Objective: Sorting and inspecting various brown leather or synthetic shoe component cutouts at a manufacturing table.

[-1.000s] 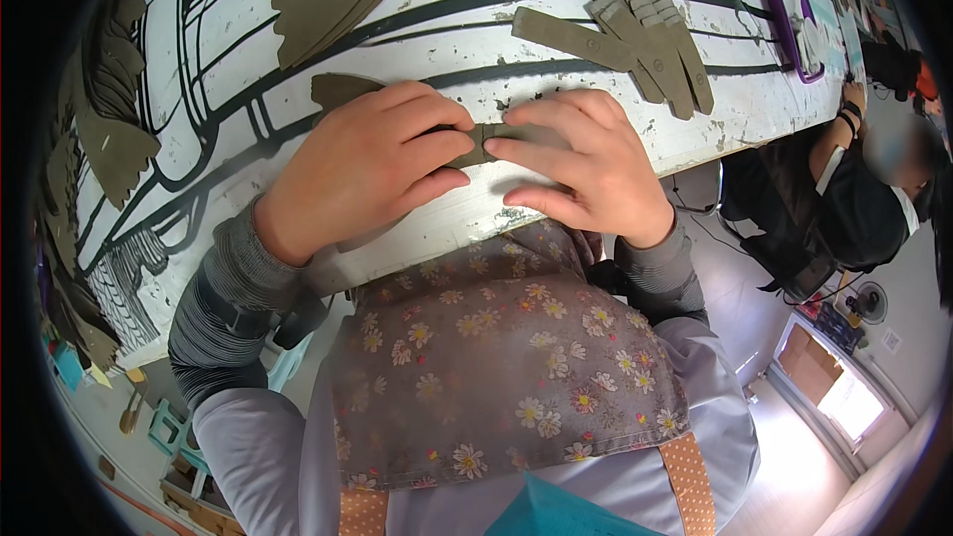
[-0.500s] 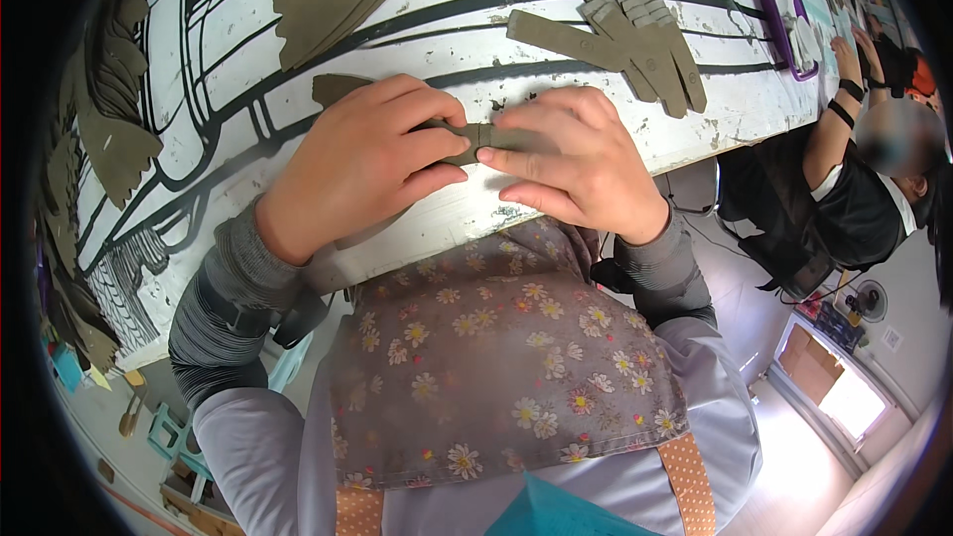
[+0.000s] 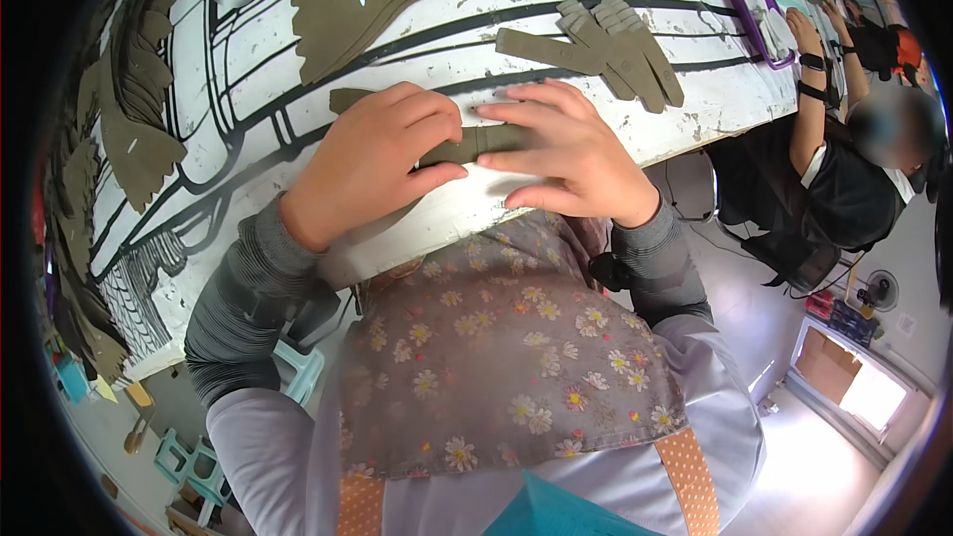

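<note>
A flat olive-brown strip [image 3: 459, 147] lies across my front at the table's edge, with a seam-like line between my hands. My left hand [image 3: 375, 167] is closed over its left part, fingers curled and thumb along the near side. Another end of olive-brown sheet [image 3: 346, 98] pokes out beyond the left knuckles; whether it is the same piece is hidden. Over the strip's right part my right hand [image 3: 586, 157] has its fingers spread, a fingertip at the strip's surface. Farther right lies a fanned group of narrow olive-brown strips [image 3: 620, 57].
Wider scalloped olive-brown pieces [image 3: 342, 15] are stacked at the far left. More scalloped pieces [image 3: 139, 144] overlap along the left side. A purple-rimmed tray [image 3: 759, 20] sits far right, near another person [image 3: 844, 169]. The white table [image 3: 715, 124] has black painted lines.
My right fingers have spread apart and loosened from the strip, baring more of it. My left hand stays on its part. The whole view has shifted slightly.
</note>
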### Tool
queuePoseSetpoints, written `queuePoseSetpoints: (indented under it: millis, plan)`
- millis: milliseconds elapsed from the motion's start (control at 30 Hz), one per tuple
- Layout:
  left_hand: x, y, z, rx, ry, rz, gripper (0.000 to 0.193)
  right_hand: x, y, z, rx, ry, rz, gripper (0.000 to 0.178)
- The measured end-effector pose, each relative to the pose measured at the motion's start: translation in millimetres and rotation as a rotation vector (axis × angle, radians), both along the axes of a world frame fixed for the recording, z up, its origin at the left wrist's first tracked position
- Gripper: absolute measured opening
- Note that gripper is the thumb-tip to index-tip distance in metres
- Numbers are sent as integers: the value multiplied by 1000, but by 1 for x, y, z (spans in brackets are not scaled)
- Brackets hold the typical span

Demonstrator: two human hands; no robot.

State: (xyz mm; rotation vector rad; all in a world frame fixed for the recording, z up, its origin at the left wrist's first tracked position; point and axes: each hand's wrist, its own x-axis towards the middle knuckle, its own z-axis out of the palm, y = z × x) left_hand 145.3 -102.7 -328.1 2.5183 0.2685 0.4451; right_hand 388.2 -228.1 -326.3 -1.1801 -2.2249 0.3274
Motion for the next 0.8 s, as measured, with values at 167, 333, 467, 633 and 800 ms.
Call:
queuePoseSetpoints:
  millis: [167, 333, 467, 633, 800]
  plan:
    - [-1, -1, 2, -7, 19, 43, 37, 6, -9, 8, -52, 11, -324, 38]
    - [0, -3, 2, 86, -23, 20, 37, 8, -11, 30, -262, -173, -405, 33]
    - [-2, -8, 2, 117, -31, 43, 36, 13, 1, 30, -380, -261, -341, 24]
    - [-2, -8, 3, 179, -114, 113, 31, 19, 26, 66, -250, -162, -288, 18]
    - [-3, -10, -3, -173, -236, 370, 27, 9, 60, 149, -119, -26, -278, 19]
